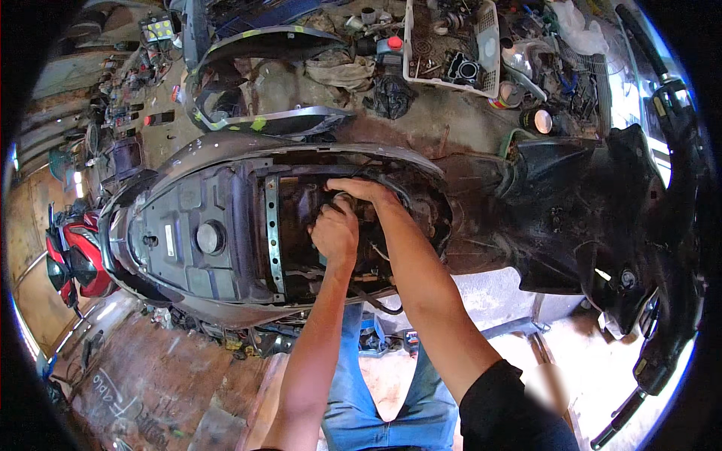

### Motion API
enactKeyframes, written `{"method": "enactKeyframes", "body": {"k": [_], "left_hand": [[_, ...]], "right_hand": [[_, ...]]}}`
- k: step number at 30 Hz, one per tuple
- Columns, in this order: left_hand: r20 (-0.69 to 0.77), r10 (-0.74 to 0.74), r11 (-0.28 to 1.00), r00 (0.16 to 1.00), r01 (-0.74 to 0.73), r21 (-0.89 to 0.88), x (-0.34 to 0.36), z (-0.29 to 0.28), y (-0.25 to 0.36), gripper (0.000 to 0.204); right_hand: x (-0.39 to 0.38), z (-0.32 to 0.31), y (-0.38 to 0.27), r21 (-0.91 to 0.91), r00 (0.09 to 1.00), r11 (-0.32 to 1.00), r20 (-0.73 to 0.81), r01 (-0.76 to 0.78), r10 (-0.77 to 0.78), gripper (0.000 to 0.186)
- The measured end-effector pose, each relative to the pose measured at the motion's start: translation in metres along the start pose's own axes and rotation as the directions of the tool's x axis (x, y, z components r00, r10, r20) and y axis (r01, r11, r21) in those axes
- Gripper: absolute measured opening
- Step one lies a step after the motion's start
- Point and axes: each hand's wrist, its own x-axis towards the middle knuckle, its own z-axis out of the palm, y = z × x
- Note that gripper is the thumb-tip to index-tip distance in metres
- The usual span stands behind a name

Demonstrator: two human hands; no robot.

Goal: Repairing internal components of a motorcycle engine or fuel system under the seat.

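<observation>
A dark scooter body (203,173) with its seat off lies across the middle, showing a grey fuel tank (169,255) with a round cap (210,237). Both arms reach into the open bay beside a perforated metal strip (273,233). My left hand (333,233) is closed on something I cannot make out; a teal piece shows under its wrist. My right hand (361,188) is just beyond it, near the bay's far edge, with bent fingertips partly hidden among the parts.
Loose fairings (263,120), a white crate of metal parts (412,52) and cans (540,120) lie behind the scooter. Its handlebar (681,135) runs down the right. A red-and-black scooter (86,255) stands at left. My legs (342,406) are below.
</observation>
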Motion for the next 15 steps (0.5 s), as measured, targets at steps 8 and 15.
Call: {"method": "enactKeyframes", "body": {"k": [8,15], "left_hand": [[0.116,0.158,0.982,0.981,-0.169,0.088,-0.001,0.016,-0.015,0.052],[0.428,0.020,0.948,0.903,-0.154,0.280,-0.005,-0.006,0.002,0.079]], "right_hand": [[0.003,0.003,-0.003,-0.134,0.991,0.984,0.057,-0.115,0.124,0.064],[0.004,0.007,-0.008,-0.042,0.982,0.995,0.159,-0.093,0.099,0.060]]}}
